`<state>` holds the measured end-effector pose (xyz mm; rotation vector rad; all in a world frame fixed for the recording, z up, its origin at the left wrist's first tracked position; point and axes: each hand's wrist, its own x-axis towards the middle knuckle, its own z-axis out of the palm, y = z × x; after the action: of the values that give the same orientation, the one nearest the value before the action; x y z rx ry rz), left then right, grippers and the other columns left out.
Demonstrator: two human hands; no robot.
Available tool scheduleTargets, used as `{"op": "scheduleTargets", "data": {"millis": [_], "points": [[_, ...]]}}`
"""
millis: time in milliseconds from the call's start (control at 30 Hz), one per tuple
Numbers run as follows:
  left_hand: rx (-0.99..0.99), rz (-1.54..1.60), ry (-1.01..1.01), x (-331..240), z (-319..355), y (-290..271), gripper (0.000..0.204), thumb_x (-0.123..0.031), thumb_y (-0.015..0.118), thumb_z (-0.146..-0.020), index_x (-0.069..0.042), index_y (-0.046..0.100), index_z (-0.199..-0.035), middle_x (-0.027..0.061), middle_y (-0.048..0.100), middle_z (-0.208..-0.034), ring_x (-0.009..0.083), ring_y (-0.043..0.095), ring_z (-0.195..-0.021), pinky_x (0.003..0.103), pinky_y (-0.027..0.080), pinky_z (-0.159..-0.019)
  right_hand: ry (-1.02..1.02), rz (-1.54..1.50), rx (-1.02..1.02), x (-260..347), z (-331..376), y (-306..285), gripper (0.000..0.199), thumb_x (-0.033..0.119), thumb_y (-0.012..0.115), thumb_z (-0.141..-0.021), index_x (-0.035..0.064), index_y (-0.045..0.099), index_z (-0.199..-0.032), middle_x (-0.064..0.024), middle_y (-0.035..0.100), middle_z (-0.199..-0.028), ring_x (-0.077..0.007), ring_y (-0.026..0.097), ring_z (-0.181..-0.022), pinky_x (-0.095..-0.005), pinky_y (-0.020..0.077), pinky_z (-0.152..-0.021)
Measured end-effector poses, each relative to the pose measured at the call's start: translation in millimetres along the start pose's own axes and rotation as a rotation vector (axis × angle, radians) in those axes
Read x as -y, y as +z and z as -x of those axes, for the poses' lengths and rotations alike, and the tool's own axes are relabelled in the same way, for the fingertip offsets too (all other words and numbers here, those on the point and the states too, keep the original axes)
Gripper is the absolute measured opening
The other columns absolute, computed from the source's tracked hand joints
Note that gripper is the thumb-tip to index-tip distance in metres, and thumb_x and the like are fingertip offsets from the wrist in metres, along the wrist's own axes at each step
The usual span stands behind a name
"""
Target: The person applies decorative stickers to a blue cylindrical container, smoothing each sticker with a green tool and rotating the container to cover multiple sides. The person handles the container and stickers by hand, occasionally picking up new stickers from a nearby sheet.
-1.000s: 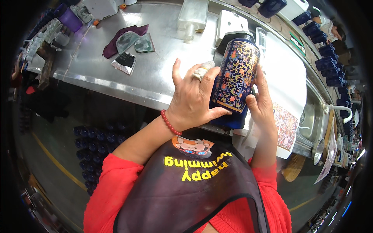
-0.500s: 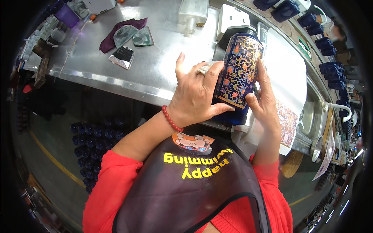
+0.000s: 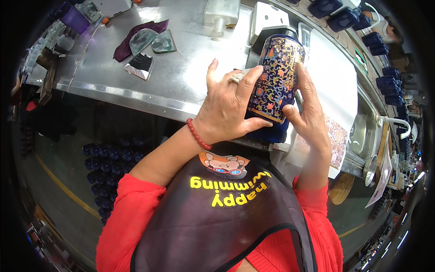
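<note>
the left hand (image 3: 229, 111) and the right hand (image 3: 308, 113) both hold a dark blue vase (image 3: 275, 81) with small orange and gold flowers all over it. the left hand is wrapped around the vase's left side, fingers spread over the pattern and thumb low on the front. the right hand is pressed flat against the right side with its thumb on the front too. so both hands are closed on the vase, not open.

the vase stands up tall above the near edge of the shiny metal counter (image 3: 181, 81), just in front of the person's dark apron (image 3: 217, 217). its bottom sits in a plain dark blue part (image 3: 272, 132).

compared with a second ago, the vase looks a bit more upright and closer to the middle between the hands. the left fingers have slid further round onto the front, and the right thumb now sits on the pattern. the grip looks firmer now.

far left on the counter lie a purple cloth (image 3: 136, 38), two greenish pieces (image 3: 154, 41) and a small shiny black piece (image 3: 141, 64). a clear glass bottle (image 3: 220, 12) lies at the far side. a white sheet (image 3: 333, 77) is on the right, and a metal sink (image 3: 362, 131) is further right.
</note>
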<state>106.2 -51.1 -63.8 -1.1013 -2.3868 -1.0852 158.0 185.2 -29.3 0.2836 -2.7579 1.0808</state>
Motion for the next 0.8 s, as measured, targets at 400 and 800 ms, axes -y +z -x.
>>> {"op": "scheduleTargets", "data": {"millis": [400, 800], "points": [[0.093, 0.119, -0.066, 16.4, -22.6, -2.0, 0.078, -0.064, 0.051, -0.096, -0.013, 0.044, -0.154, 0.0203, 0.053, -0.145, 0.0388, 0.052, -0.131, 0.069, 0.018, -0.112, 0.027, -0.072, -0.039, -12.2, 2.8, 0.6, 0.085, 0.051, 0.062, -0.098, 0.0044, 0.027, -0.16, -0.0267, 0.032, -0.16, -0.0395, 0.031, -0.15, -0.043, 0.028, -0.121], [0.051, 0.189, -0.049, 21.8, -35.4, -3.7, 0.079, -0.065, 0.051, -0.097, -0.011, 0.043, -0.154, 0.0194, 0.056, -0.142, 0.0369, 0.051, -0.132, 0.066, 0.014, -0.114, 0.083, -0.148, -0.023, -16.1, -1.6, -2.5, 0.086, 0.054, 0.06, -0.098, 0.0051, 0.027, -0.16, -0.0269, 0.03, -0.162, -0.0392, 0.03, -0.151, -0.0438, 0.0298, -0.12]]}}
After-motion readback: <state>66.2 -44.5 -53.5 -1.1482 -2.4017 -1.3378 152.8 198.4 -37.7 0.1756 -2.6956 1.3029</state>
